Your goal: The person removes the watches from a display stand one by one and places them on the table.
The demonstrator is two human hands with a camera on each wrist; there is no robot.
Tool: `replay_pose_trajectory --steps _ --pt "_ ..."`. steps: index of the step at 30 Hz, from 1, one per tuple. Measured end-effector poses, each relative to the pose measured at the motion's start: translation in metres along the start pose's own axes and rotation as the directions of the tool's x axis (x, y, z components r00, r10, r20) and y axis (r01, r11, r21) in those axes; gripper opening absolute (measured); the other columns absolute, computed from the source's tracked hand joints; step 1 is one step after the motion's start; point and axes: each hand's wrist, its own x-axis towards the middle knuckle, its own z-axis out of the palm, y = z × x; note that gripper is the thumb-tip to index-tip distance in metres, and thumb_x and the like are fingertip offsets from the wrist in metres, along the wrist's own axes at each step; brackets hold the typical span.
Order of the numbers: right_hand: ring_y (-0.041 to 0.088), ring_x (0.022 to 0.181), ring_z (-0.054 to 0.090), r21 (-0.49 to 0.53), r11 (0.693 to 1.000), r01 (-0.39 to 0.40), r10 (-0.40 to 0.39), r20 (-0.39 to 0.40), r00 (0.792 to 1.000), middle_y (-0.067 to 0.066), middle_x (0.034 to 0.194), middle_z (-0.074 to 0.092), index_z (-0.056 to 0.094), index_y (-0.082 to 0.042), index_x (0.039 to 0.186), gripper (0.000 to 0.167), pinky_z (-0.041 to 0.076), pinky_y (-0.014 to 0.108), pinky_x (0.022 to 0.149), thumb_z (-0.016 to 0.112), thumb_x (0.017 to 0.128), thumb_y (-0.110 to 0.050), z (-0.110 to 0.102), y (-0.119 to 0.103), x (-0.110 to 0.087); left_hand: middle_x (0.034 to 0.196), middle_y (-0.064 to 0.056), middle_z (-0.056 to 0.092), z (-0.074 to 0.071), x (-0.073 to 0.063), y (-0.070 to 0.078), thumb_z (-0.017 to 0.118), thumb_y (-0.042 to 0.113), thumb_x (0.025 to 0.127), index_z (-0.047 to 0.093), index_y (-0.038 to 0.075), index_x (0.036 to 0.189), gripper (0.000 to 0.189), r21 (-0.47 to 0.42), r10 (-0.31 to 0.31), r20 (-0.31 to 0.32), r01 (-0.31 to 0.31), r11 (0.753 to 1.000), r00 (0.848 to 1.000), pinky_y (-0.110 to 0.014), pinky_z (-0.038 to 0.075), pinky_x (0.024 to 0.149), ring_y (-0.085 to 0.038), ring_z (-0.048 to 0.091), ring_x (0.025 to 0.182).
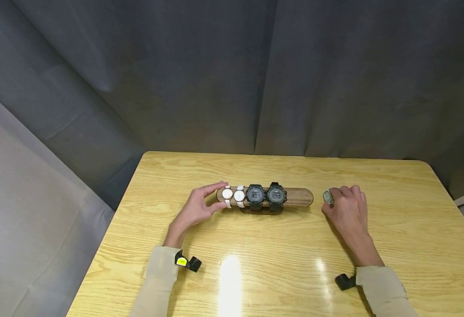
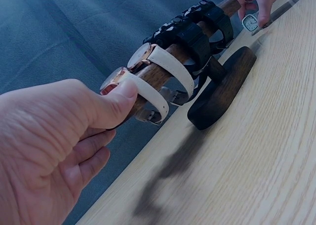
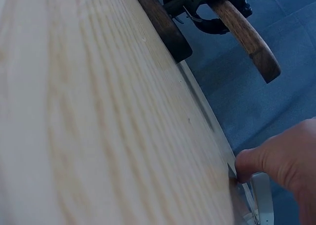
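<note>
A wooden watch stand (image 1: pixel 300 197) with a raised bar carries two white-strapped watches at its left end and two black digital watches near its middle. My left hand (image 1: pixel 195 207) reaches round the left end and holds the outermost white-strapped watch (image 1: pixel 227 193); its thumb lies on the strap in the left wrist view. Beside it sits the second white-strapped watch (image 1: pixel 239 195). To the right of the stand, my right hand (image 1: pixel 349 211) pinches a pale watch with a squarish face (image 1: pixel 328 197) close to the tabletop. The hand partly hides its strap.
The black digital watches (image 1: pixel 255 194) are strapped side by side round the bar. Under the bar, a dark wooden foot (image 2: pixel 222 89) stands on the light wooden table (image 1: pixel 279 259). A grey curtain (image 1: pixel 200 88) hangs behind the table's far edge.
</note>
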Motion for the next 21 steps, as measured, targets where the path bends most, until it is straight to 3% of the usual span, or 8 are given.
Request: replay_pose_trajectory --steps 21 --pt "0.045 0.080 0.050 -0.008 1.000 -0.014 0.014 0.027 1.000 0.030 0.090 0.069 0.072 0.010 0.102 0.033 0.040 0.053 0.065 0.081 0.075 -0.008 -0.0018 -0.0001 -0.0002 0.153 -0.006 0.055 0.0004 0.0012 -0.0012 0.081 0.014 0.092 0.062 0.012 0.146 0.057 -0.003 0.004 -0.004 -0.004 1.000 1.000 -0.046 0.035 0.123 -0.026 0.046 0.147"
